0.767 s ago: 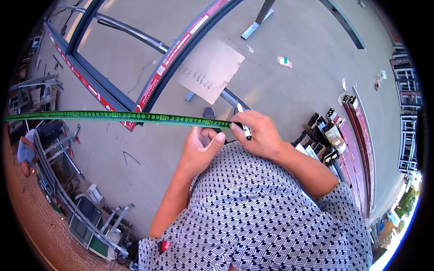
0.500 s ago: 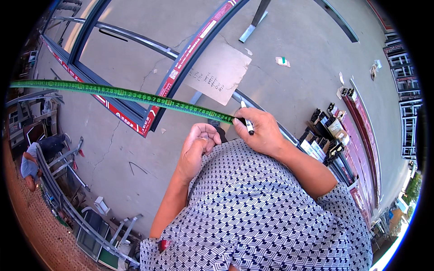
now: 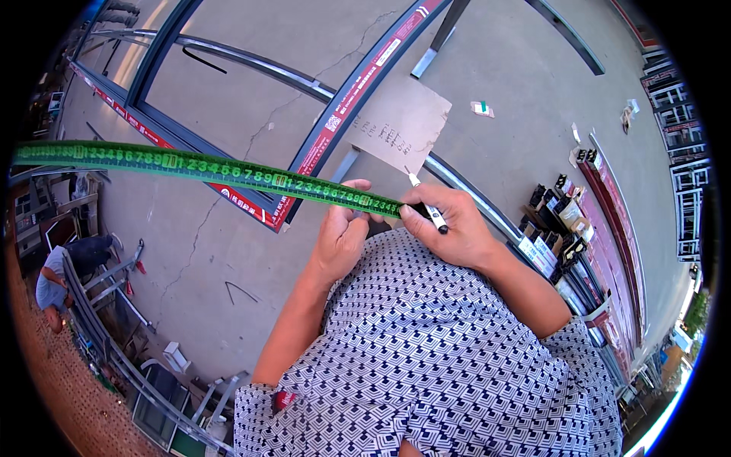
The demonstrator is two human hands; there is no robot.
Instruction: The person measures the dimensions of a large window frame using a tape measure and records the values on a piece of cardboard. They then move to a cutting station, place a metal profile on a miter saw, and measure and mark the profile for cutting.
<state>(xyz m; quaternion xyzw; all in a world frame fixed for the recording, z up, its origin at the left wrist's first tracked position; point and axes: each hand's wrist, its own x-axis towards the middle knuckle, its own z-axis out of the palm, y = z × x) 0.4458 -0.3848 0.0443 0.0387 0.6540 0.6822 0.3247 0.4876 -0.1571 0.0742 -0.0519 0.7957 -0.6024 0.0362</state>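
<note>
A green tape measure blade point(image 3: 228, 174) runs from the far left across to my hands, with several markings along it. My right hand point(image 3: 455, 227) pinches its right end between thumb and finger and also holds a white marker pen point(image 3: 437, 216), black at its lower end. Just left of it, my left hand point(image 3: 343, 238) is closed at the blade; a fingertip shows above the upper edge and the thumb lies below. The blade passes over the corner of a dark grey metal window frame point(image 3: 311, 152) with red printed tape. Whatever case the blade has is hidden.
Cardboard with handwriting point(image 3: 407, 126) lies beyond my hands, near a metal bar point(image 3: 476, 202). Bundled profiles point(image 3: 560, 236) and long reddish strips point(image 3: 609, 251) lie right. Another person point(image 3: 55, 278) bends at far left beside metal racks point(image 3: 106, 286). Stacked frames point(image 3: 687, 183) line the far right.
My left hand has come up from below the blade and closed on it. My right hand has shifted slightly right with the blade and marker. The window frame appears further right in view.
</note>
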